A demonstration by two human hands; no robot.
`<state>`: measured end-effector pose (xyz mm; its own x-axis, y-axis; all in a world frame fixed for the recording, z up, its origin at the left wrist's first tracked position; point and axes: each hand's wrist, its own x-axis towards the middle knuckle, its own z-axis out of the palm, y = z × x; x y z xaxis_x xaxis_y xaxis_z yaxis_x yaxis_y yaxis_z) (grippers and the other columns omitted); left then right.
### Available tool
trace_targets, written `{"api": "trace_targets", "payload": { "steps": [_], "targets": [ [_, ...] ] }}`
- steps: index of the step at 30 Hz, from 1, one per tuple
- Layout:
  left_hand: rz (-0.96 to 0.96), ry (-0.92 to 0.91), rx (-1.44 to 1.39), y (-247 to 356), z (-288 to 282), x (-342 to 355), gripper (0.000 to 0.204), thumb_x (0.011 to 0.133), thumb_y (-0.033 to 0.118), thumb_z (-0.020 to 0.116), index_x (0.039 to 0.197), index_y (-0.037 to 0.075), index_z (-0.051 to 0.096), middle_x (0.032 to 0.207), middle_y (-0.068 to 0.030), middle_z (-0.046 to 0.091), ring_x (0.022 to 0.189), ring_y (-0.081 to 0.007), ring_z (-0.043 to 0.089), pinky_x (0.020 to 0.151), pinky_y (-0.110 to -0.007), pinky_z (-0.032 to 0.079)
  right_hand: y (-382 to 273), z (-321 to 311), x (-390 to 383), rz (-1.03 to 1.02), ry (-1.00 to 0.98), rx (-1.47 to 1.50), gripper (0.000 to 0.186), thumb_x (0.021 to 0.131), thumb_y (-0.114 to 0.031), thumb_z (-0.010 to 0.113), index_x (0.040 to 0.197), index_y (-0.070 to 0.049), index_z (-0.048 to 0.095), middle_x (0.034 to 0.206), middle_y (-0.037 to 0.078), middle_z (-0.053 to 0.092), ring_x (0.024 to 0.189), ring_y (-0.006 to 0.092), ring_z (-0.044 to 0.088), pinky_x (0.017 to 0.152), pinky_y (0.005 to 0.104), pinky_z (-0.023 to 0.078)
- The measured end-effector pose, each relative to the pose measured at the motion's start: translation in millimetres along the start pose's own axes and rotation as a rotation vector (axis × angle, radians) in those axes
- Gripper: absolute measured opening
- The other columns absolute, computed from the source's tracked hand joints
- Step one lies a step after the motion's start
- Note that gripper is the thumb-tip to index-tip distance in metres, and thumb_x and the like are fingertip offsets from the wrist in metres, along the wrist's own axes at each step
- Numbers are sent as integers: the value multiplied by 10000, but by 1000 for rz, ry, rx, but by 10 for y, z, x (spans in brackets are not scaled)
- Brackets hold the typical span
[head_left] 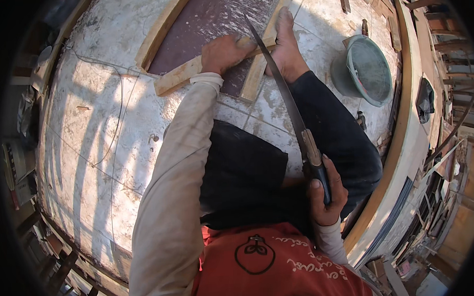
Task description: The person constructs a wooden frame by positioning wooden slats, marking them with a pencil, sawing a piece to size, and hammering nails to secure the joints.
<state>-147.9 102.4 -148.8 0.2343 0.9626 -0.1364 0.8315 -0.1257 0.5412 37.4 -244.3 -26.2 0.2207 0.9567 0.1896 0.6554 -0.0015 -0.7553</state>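
Observation:
My left hand is closed over a wooden strip, which lies at a slant across two longer wooden battens. In my right hand is the dark handle of a handsaw. Its long blade points away from me and passes close by the strip's right end, just right of my left fingers. Whether the teeth touch the wood I cannot tell. My bare foot rests beside that end, against the right batten. The left batten runs off at the top.
A dark reddish panel lies between the battens on the pale, stained tiled floor. To the right stands a grey-green bucket. A thin wire curls on the floor at left. Scrap wood and a long edge board line the right side.

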Motion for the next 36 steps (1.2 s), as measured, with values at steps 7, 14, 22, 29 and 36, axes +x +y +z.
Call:
{"api": "trace_targets", "payload": {
  "steps": [7,14,22,29,36],
  "targets": [
    [31,32,9,-3,-54,-57,658,845,675,579,1223,156,724,1139,-170,741,1100,-352,691,967,-480,500,-73,292,519,84,-33,53,467,956,-101,637,1388,64,569,939,190,728,768,205,727,719,301,557],
    [126,-28,124,-62,-167,-109,788,742,693,693,1276,114,665,1152,-177,738,1113,-370,683,956,-487,501,-106,-3,30,40,-23,48,471,961,-107,629,1382,92,557,1039,222,737,838,233,741,778,316,563],
    [151,3,94,80,-132,-69,730,755,694,725,1153,84,674,1109,-181,745,1080,-351,700,935,-473,515,-123,239,627,166,-50,98,457,962,-98,643,1384,62,569,1021,231,741,836,201,740,763,301,557],
    [132,-22,98,-148,-33,154,727,756,695,723,1155,89,669,1109,-184,745,1083,-351,699,934,-471,510,-11,37,102,196,-77,92,474,963,-122,632,1389,74,559,1063,233,741,848,203,749,757,300,560],
    [136,-54,103,-18,34,105,789,762,710,727,1295,135,642,1125,-154,749,1089,-357,697,935,-485,508,-11,167,483,81,-62,-6,437,962,-116,634,1363,50,588,1022,235,744,873,237,766,773,326,571]
  ]
}}
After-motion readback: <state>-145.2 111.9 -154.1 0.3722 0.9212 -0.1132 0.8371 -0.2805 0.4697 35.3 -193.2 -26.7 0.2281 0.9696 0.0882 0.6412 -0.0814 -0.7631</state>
